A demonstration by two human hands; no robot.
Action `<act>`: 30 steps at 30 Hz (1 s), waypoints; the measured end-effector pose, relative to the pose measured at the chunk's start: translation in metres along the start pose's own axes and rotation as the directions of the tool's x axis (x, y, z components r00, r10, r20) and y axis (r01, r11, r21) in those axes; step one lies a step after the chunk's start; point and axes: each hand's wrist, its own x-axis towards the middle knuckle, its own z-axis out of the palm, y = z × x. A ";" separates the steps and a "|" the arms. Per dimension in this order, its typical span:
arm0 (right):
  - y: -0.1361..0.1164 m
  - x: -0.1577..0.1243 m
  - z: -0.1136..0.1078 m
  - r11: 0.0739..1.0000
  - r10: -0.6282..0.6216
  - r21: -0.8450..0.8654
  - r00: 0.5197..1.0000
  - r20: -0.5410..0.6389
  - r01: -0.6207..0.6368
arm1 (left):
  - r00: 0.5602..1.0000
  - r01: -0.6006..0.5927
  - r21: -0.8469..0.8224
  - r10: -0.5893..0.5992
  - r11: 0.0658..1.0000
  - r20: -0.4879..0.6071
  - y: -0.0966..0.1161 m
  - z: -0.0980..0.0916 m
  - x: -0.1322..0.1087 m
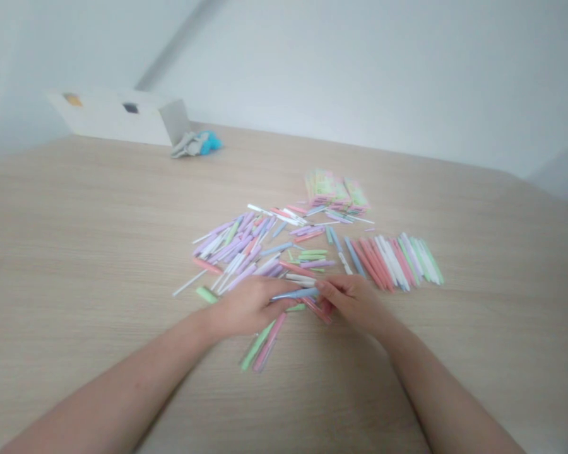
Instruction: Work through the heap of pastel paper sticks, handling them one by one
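Pen (pixel 295 294), blue, just below centre of the frame: your left hand (pixel 252 305) and right hand (pixel 353 304) pinch opposite ends. Judged light, stiff, slightly slippery; thumb and fingertips around the barrel should suffice.

Blue pen (pixel 293 294) in both hands (pixel 252 305)

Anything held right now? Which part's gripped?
A blue pen-like stick: the right hand pinches its right end, the left hand holds its left part.
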 end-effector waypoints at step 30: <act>0.000 0.001 0.005 1.000 0.005 -0.004 1.000 0.003 -0.005 | 0.999 -0.025 0.111 0.027 0.994 -0.022 -0.004 0.002 0.000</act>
